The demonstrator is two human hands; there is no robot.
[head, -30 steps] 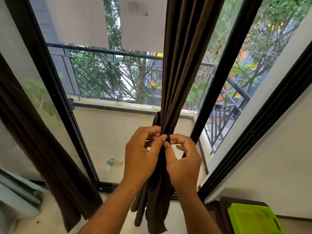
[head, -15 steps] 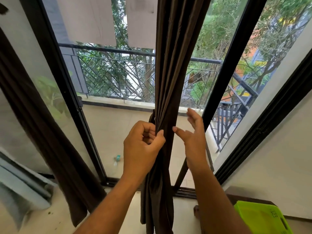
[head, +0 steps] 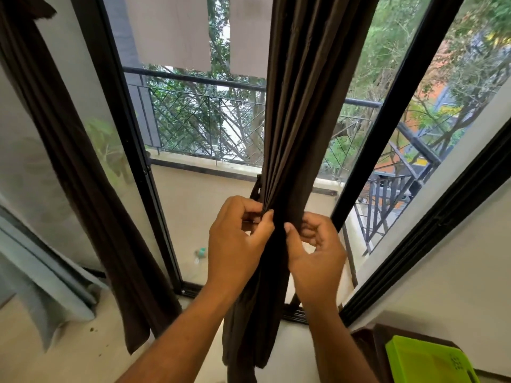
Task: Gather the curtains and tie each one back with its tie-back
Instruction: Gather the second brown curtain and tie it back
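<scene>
A dark brown curtain (head: 298, 128) hangs bunched into a narrow column down the middle of the view, in front of a black-framed glass door (head: 124, 139). Its top is cut off by the upper edge, and its lower end hangs loose between the person's forearms.

At the narrowest part of the bunch, both hands meet. The left hand (head: 237, 241) has its fingers curled, thumb pressed against the folds from the left. The right hand (head: 315, 250) curls in from the right, thumb tip on the cloth close to the left thumb. A small dark strip pokes out behind the curtain just above the left hand; whether it is the tie-back cannot be told, since the hands and folds hide it.

A second brown curtain (head: 83, 172) hangs at the left, its top also cut off. Beyond the glass lie a balcony floor and a black metal railing (head: 204, 117), with trees behind. A small greenish object on the balcony floor is too blurred to identify. At the bottom right corner, a bright green tray (head: 425, 360) is partly out of view.
</scene>
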